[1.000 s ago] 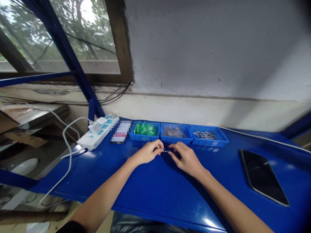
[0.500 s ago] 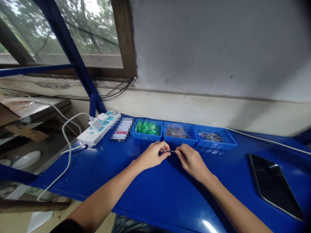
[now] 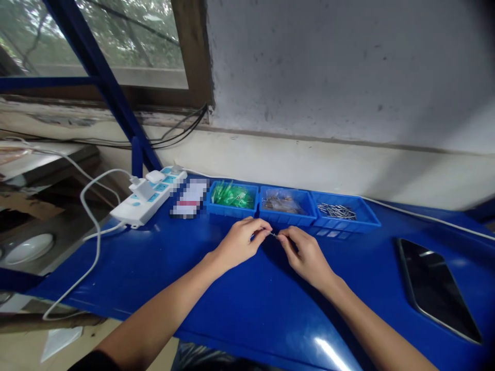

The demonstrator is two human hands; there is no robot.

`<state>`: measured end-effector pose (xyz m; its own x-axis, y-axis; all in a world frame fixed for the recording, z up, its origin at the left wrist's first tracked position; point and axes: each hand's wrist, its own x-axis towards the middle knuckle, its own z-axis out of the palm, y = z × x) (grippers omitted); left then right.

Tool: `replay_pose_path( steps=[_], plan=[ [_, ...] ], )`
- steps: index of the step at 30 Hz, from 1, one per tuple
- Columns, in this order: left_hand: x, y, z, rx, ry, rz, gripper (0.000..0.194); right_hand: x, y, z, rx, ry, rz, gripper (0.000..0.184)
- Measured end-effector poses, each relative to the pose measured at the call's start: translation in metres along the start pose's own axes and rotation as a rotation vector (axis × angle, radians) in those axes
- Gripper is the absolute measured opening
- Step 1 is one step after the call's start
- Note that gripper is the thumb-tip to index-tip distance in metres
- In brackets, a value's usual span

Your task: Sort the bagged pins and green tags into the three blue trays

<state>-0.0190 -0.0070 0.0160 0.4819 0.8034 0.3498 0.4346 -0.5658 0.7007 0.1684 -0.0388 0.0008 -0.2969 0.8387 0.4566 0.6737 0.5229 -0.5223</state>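
Above the blue table, my left hand (image 3: 242, 240) pinches a thin metal rod (image 3: 273, 234) between thumb and fingers. From the other side, my right hand (image 3: 305, 252) is closed on the rod's right end, so only a short stretch shows between the fingertips. Whether it is one piece or two joined parts is too small to tell. Just beyond the hands stand three blue bins in a row: a bin of green plastic pieces (image 3: 234, 198), a bin with a clear bag of small brownish parts (image 3: 284, 202), and a bin of silver metal rods (image 3: 336, 211).
A white power strip (image 3: 149, 198) with plugs and a looping white cable (image 3: 96, 226) lies at the table's left. Beside it is a pixelated flat object (image 3: 190, 198). A dark phone or tablet (image 3: 439, 288) lies at the right. The wall (image 3: 328, 165) runs behind the bins.
The right fingers were apart from the rod's tip a second ago and then closed on it. My hands have since drawn closer together, leaving less rod showing. The camera view has shifted slightly.
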Motion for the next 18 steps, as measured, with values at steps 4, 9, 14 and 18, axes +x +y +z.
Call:
replay_pose_path(
  steps=[4, 9, 14, 18],
  plan=[
    [0.0009, -0.0033, -0.0015, 0.017, -0.034, -0.038, 0.016, -0.0011, -0.0038, 0.0029, -0.027, 0.005, -0.001, 0.015],
    [0.0008, -0.0034, -0.0008, -0.003, -0.072, -0.068, 0.017, -0.0011, -0.0046, 0.0035, -0.125, 0.010, -0.083, 0.014],
    [-0.0008, -0.0028, 0.0031, 0.054, -0.078, -0.068, 0.018, -0.0014, -0.0041, 0.0053, -0.201, 0.062, -0.100, 0.016],
    [-0.0028, -0.0055, 0.0077, 0.158, -0.050, -0.073, 0.019, -0.0021, -0.0058, 0.0094, -0.254, 0.094, -0.071, 0.018]
  ],
)
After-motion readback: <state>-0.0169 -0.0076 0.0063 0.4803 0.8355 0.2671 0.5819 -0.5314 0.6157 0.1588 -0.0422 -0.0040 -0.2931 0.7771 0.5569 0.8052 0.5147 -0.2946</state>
